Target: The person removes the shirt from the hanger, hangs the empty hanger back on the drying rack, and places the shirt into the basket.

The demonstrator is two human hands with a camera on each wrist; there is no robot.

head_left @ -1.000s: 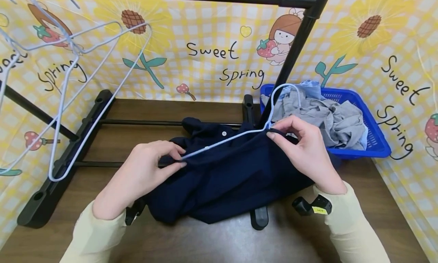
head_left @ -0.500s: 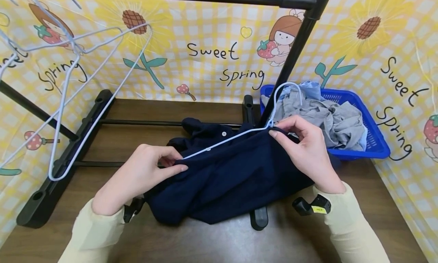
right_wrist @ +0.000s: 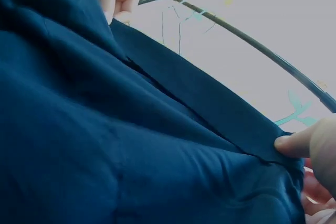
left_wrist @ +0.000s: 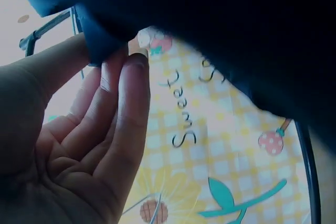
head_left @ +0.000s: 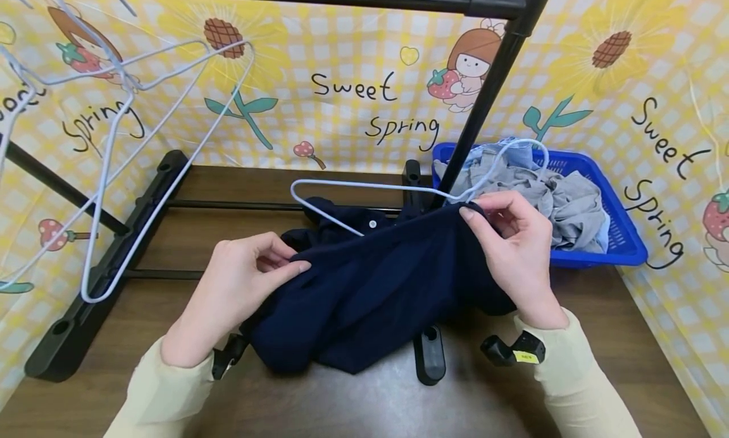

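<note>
A navy shirt (head_left: pixel 370 292) with a small white button hangs between my hands, its upper edge stretched taut. My left hand (head_left: pixel 245 289) pinches the left end of that edge between thumb and fingers. At the other end, my right hand (head_left: pixel 515 254) pinches the fabric, thumb in front, as the right wrist view also shows on the shirt's band (right_wrist: pixel 199 87). A light-blue hanger (head_left: pixel 364 185) lies behind the edge. Its left arm shows above the cloth, its neck is right at my right fingertips, and its hook points right. The hanger's right arm is hidden.
A black clothes rack (head_left: pixel 490 90) stands around the work, with its base foot (head_left: pixel 429 356) on the wooden floor (head_left: pixel 273 394). Several light-blue hangers (head_left: pixel 108 134) hang at left. A blue basket (head_left: pixel 626 235) at right holds grey and light-blue clothes (head_left: pixel 575 204).
The hanger has swung up and right: its left arm, earlier running down to my left fingers, now stands above the shirt's edge. My right hand has shifted slightly right.
</note>
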